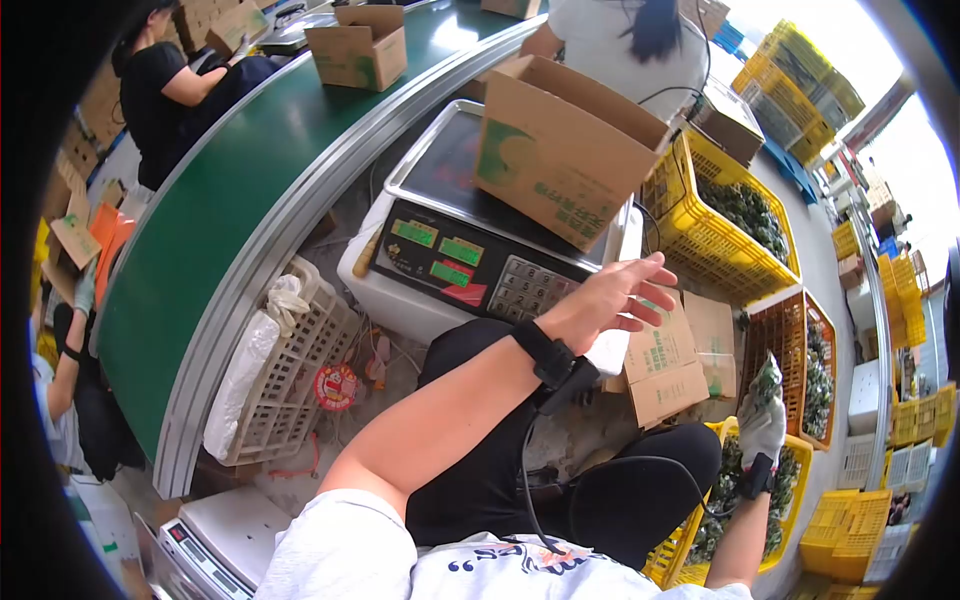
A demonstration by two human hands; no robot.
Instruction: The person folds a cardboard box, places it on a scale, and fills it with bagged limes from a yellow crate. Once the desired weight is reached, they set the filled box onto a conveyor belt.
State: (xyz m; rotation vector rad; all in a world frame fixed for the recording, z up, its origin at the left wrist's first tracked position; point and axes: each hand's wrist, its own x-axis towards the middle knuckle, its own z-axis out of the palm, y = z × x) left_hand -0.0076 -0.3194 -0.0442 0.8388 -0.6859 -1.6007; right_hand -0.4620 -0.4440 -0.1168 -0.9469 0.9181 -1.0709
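The left hand, bare with a black strap at the wrist, is wide open with flat, spread fingers. It hovers at the near corner of a white electronic weighing scale with a smooth steel platter and a grey keypad, and whether it touches anything cannot be told. Just beyond its fingertips lies a stack of flat-folded brown corrugated cartons with green print.

An open brown cardboard box stands on the platter.

The right hand, in a pale fabric glove, reaches into a yellow plastic lattice crate of knobbly dark green produce. Its grip cannot be made out.

A matte green conveyor belt curves past on the left.
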